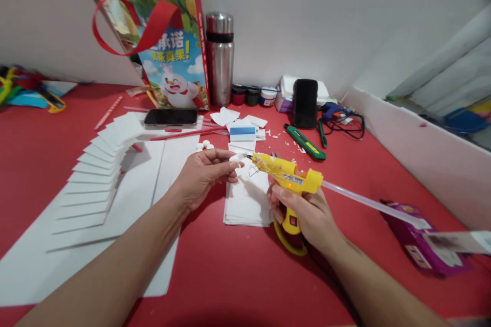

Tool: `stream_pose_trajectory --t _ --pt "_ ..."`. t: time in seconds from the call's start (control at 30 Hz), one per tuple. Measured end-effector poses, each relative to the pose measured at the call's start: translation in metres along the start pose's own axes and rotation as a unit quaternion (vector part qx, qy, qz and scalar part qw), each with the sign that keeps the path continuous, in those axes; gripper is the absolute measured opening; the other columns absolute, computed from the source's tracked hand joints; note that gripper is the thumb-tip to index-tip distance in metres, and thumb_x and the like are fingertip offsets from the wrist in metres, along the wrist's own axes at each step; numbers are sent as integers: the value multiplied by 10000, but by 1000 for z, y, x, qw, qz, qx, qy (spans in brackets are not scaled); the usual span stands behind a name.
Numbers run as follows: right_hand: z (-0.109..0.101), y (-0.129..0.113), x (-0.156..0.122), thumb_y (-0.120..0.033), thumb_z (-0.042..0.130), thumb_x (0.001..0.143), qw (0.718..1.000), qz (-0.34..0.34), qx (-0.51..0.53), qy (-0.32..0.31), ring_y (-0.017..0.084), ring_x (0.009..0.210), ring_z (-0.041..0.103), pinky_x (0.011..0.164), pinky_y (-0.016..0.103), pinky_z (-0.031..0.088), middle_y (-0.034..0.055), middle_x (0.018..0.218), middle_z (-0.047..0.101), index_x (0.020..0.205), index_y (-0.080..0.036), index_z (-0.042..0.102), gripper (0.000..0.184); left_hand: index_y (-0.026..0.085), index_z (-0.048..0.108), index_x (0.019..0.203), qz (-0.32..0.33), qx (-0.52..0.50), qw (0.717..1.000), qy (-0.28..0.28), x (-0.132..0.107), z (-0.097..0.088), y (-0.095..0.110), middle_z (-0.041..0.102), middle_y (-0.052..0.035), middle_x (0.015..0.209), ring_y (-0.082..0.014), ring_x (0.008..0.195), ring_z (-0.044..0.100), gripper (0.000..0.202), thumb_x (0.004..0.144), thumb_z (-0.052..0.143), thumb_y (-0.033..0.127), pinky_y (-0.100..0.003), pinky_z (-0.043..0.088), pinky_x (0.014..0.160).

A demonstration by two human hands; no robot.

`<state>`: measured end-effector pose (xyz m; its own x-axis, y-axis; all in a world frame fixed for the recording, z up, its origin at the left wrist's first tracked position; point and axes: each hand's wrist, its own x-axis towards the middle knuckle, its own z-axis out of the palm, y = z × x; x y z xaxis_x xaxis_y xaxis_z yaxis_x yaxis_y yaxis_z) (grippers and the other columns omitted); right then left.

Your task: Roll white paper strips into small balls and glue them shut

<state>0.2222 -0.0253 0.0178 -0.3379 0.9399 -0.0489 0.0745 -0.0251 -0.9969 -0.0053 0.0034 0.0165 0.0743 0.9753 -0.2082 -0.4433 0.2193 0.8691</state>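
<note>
My right hand (pixel 301 209) is wrapped round the grip of a yellow hot glue gun (pixel 276 164), which has a small orange light and a long clear glue stick (pixel 368 202) in its back. Its nozzle points left, at a small white piece (pixel 238 158) pinched in the fingertips of my left hand (pixel 209 173); the piece's kind is unclear. Nozzle and piece appear to touch. Below them lies a stack of white paper cards (pixel 247 204). Small white rounded pieces (pixel 205 145) sit just behind my left hand.
A curved white card staircase (pixel 92 179) stands on a white sheet at left. Behind are a phone (pixel 171 117), gift bag (pixel 180 71), steel flask (pixel 220 61) and paint jars (pixel 252 96). A green cutter (pixel 305 142) and purple box (pixel 425 240) lie at right.
</note>
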Motion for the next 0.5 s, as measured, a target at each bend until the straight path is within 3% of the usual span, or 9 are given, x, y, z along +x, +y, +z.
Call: stream_pose_trajectory --t 0.5 --pt "1 2 -1 -426 613 936 1000 -3 1 -5 118 497 527 490 254 406 -9 572 564 668 -173 603 368 95 743 864 -2 6 1000 3 0 1 0 776 -77 776 -109 566 680 317 616 926 170 -234 607 594"
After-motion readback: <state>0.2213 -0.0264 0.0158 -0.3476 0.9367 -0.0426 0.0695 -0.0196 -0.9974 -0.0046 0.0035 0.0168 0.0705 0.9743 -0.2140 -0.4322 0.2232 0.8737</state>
